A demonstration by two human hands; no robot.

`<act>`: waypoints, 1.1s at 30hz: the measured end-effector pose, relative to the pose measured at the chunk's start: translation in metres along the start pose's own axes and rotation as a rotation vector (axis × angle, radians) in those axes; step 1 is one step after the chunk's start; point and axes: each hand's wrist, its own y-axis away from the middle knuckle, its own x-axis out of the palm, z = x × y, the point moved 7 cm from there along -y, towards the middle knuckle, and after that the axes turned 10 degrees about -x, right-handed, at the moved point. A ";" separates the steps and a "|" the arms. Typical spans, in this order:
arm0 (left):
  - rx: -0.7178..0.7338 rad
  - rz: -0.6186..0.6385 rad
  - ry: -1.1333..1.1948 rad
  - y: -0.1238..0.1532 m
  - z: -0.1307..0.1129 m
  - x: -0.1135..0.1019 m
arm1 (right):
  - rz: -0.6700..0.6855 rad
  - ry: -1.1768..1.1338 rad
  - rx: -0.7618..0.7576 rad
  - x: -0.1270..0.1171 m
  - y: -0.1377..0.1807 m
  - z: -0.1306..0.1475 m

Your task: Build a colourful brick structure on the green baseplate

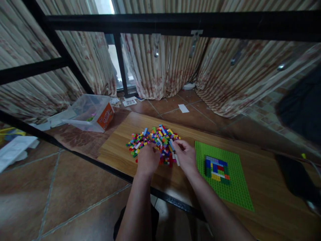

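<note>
A heap of small, many-coloured toy bricks [163,136] is spread on the wooden tabletop. My left hand [148,158] reaches down into its near side, fingers curled inward; the fingertips and whatever they pinch are hidden. At the heap's right edge, my right hand [186,155] is closed on a light blue brick [171,144], held between thumb and fingers. Further right lies a green baseplate [235,167]. A low block of joined bricks [217,169], in blue, grey, red, white, yellow, green and orange, sits on it.
On the left, a clear plastic box [87,112] with an orange label holds a few bricks. A black object [296,175] lies at the table's right end. Dark metal bars [180,25] run across in front of striped curtains. A white card [183,108] lies beyond the table.
</note>
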 end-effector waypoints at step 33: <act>0.035 -0.038 0.366 -0.002 -0.003 -0.027 | 0.805 0.546 -0.542 0.044 -0.049 0.029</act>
